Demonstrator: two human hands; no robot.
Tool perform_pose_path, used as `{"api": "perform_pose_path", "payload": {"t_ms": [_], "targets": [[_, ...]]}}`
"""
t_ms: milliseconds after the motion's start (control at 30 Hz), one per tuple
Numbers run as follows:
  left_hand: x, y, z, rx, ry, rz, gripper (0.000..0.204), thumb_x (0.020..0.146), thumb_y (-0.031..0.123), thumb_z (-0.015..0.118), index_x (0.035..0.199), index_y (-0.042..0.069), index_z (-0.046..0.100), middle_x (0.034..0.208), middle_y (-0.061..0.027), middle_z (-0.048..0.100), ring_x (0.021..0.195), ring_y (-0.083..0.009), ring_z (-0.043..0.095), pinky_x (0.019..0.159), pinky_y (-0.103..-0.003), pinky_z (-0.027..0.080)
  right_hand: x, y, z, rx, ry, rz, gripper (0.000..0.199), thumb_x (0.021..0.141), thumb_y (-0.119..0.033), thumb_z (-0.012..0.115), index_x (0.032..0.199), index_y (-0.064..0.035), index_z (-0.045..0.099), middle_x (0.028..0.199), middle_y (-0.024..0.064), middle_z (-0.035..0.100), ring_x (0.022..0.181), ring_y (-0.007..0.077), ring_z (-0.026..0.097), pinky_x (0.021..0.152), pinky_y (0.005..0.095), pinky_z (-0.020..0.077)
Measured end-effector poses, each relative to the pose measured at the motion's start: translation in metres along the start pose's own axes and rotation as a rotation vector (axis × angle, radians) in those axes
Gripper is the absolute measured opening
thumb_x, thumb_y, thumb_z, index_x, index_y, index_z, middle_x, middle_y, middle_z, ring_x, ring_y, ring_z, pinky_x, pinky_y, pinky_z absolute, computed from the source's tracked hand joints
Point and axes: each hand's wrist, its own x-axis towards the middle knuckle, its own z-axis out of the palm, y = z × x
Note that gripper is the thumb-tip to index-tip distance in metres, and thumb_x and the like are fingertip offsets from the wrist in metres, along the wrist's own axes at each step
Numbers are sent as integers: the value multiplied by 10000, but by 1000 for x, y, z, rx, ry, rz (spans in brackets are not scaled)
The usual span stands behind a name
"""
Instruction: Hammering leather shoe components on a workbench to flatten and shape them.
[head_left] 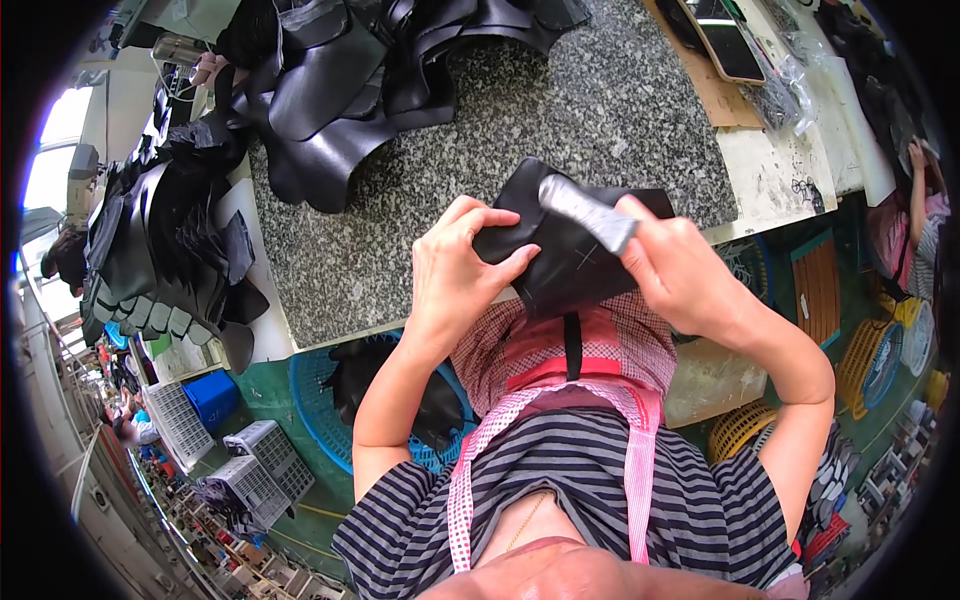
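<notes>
A black leather piece (575, 265) with a pale cross mark lies folded at the near edge of the granite slab (400, 240), part of it hanging over my lap. My left hand (455, 265) grips its left edge, with thumb and forefinger on top and the other fingers hidden underneath or curled. In my right hand (685, 270) is a silver-grey hand tool (585, 212), slightly blurred. Its rounded end rests on or just above the leather; I cannot tell its exact kind.
Black leather pieces (330, 90) are heaped at the slab's far left, with more stacked pieces (165, 230) beyond. A phone (733, 52) lies far right. Below the table stand a blue basket (312, 400) holding black pieces and grey crates (262, 470). Another person's arm (917, 185) shows far right.
</notes>
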Motion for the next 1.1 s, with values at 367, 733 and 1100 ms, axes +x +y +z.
{"api": "perform_pose_path", "payload": {"t_ms": [367,733,1100], "targets": [[-33,-25,24,145,179,402,286,822,-13,770,1090,83,742,913,-139,602,810,-322,620,678,-404,528,-8,20,29,77,36,19,204,1044,-159,525,1136,15,474,730,271,620,749,505,629,635,563,461],[-13,-10,4,-17,30,64,260,771,117,879,1003,62,778,873,-86,687,798,-238,691,717,-329,534,-4,17,19,91,40,-24,216,1063,-181,515,1121,28,516,711,254,615,713,474,643,599,526,464],[-8,-11,-2,-29,-30,40,270,766,145,892,984,51,764,888,-85,711,819,-233,695,725,-334,532,0,-4,9,-14,-42,15,231,1064,-220,529,1047,5,483,690,259,613,691,486,642,598,540,468]]}}
